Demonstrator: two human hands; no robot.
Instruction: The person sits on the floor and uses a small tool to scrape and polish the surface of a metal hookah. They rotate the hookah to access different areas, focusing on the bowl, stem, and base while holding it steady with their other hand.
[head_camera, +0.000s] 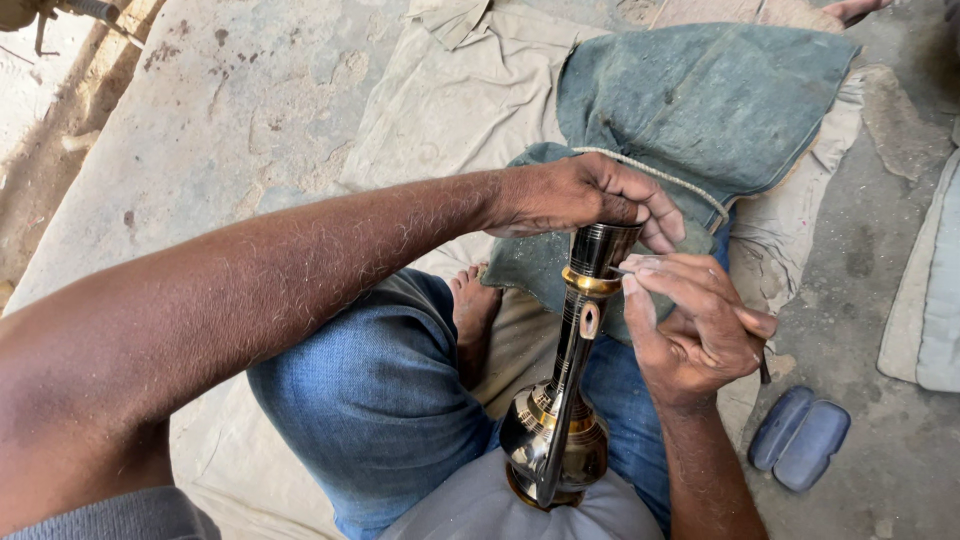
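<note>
The left hand (580, 195) reaches across from the left and is clenched around the dark top rim of a tall metal vase (565, 400). The vase stands tilted in the person's lap, its round base near the body and its narrow neck pointing away. It looks polished, dark with gold bands, so I judge it hard, stiff and fairly heavy for its size. It is probably slippery on the smooth belly and apt to dent or scratch if dropped. The safest hold seems to be the neck and the raised gold collar (590, 283), where the fingers can lock.

Just right of the neck, the right hand (695, 330) is closed on a thin tool (622, 270), its tip touching the vase just under the rim.

By count: one vase, one tool, two hands at work, and one bare foot (472, 310) showing between the blue-jeaned knees. Far behind lies one grey-green cloth sack (720, 100) on a beige sheet (450, 110). On the floor at the right lies one pair of blue sandals (798, 438).
</note>
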